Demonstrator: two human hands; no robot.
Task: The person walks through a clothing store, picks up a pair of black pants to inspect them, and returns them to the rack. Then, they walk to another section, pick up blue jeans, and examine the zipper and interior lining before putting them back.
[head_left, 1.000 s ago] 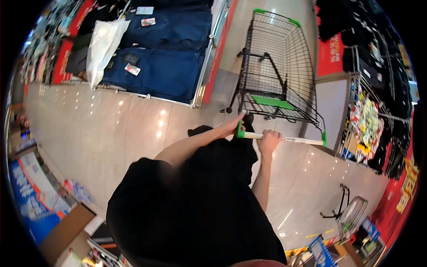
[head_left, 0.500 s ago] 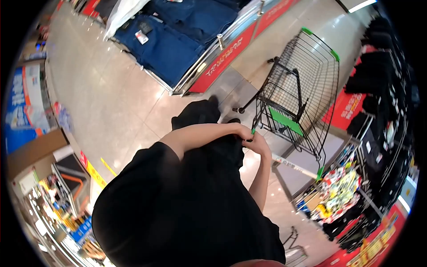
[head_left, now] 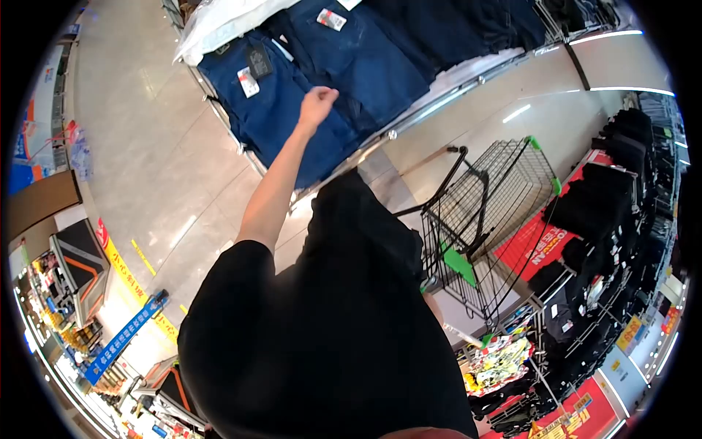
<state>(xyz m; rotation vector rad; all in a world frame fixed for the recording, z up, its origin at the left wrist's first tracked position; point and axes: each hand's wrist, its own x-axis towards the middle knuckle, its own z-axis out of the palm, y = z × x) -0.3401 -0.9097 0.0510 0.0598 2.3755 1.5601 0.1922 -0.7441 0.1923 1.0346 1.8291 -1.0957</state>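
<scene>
My left hand [head_left: 318,107] is stretched out over dark blue jeans [head_left: 281,135] laid on a display table. Its fingers are curled together, fingertips close over the fold between two pairs, and no cloth shows lifted in them. White price tags [head_left: 248,83] and a dark label [head_left: 258,61] lie on the denim. At the right edge of my black shirt, a sliver of skin marks my right hand [head_left: 436,307] beside the handle [head_left: 462,334] of a black wire shopping cart [head_left: 497,197] with green trim. The shirt hides those fingers.
A metal rail [head_left: 393,134] edges the jeans table, with white plastic wrap [head_left: 219,33] at its far left corner. Racks of black clothes [head_left: 592,197] stand to the right, past the cart. Yellow floor tape [head_left: 126,272] and a brown box [head_left: 44,197] are at left.
My left hand has left the cart handle and reached forward over the jeans. The view has shifted, so the jeans table shows more fully. My right hand is now mostly hidden by the shirt.
</scene>
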